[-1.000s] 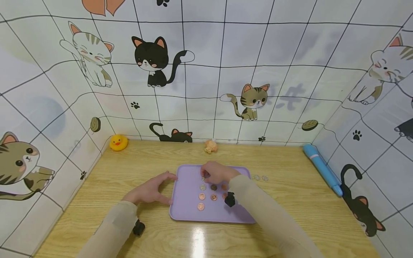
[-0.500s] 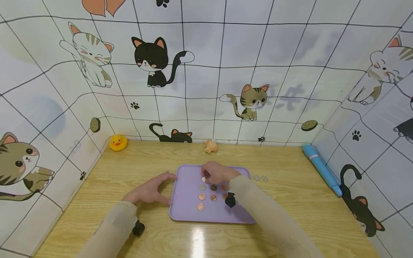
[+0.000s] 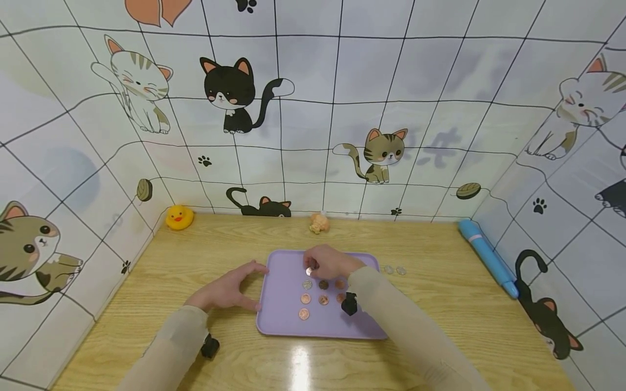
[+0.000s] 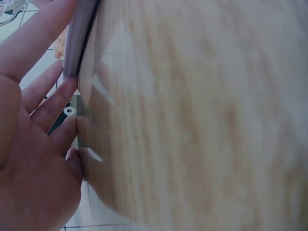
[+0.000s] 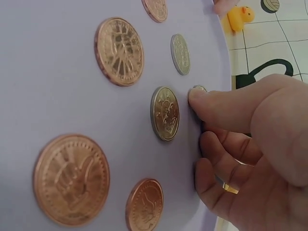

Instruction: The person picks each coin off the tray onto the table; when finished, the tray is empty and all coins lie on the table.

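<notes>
A light purple tray [image 3: 286, 326] lies on the wooden table with several coins on it, laid out in loose rows. At its far part my right hand [image 3: 330, 262] pinches a silver coin [image 3: 309, 271]; in the right wrist view the thumb covers much of this coin [image 5: 200, 88]. Close by lie a silver coin [image 5: 180, 54], a darker gold-toned coin [image 5: 165, 114] and copper coins, one of them a large copper coin [image 5: 71, 180]. My left hand [image 3: 227, 288], fingers spread, touches the tray's left edge with thumb and fingertips; the left wrist view shows the fingers [image 4: 57, 98] against the rim.
Two silver coins [image 3: 395, 270] lie on the table just right of the tray. A yellow rubber duck [image 3: 179, 217] sits at the back left, a small peach-coloured figure [image 3: 320, 222] at the back middle. Along the right wall lies a blue tube-shaped object [image 3: 489, 258].
Both hands stay almost where they were. The silver coin at my right fingertips looks brighter than a second ago.
</notes>
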Demonstrator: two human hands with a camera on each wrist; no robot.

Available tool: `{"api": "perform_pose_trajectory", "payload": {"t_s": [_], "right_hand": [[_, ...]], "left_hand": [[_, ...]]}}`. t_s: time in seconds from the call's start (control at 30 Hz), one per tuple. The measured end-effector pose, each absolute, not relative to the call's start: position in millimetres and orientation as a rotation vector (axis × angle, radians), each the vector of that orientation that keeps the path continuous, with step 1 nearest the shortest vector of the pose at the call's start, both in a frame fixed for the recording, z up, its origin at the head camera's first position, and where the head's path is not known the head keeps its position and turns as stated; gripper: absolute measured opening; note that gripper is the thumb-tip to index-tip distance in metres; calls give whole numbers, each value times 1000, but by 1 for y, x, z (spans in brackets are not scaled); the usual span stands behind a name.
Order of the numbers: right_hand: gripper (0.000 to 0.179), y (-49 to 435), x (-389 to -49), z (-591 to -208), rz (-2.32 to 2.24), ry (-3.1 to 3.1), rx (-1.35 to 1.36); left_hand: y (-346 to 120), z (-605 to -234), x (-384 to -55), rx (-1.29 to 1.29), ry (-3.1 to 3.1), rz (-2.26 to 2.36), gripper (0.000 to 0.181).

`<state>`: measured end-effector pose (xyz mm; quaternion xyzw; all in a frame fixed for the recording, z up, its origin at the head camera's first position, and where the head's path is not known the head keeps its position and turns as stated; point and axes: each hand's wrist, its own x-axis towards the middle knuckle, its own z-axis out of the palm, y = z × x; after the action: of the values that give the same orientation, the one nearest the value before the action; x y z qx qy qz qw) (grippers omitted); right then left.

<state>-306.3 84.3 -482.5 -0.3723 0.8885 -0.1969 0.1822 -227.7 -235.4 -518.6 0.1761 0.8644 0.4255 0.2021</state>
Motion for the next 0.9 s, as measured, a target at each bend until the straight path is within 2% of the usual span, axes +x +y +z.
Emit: {"api": "perform_pose_trajectory", "payload": {"t_s": [0.33, 0.9], "right_hand": [[14, 89, -308, -486, -649, 2511, -1037], [12, 102, -309, -487, -859, 2442, -999]], "left_hand": [[-237, -521, -229, 584, 2403, 1218, 84], [-236, -519, -228, 544, 2406, 1213, 85]]}}
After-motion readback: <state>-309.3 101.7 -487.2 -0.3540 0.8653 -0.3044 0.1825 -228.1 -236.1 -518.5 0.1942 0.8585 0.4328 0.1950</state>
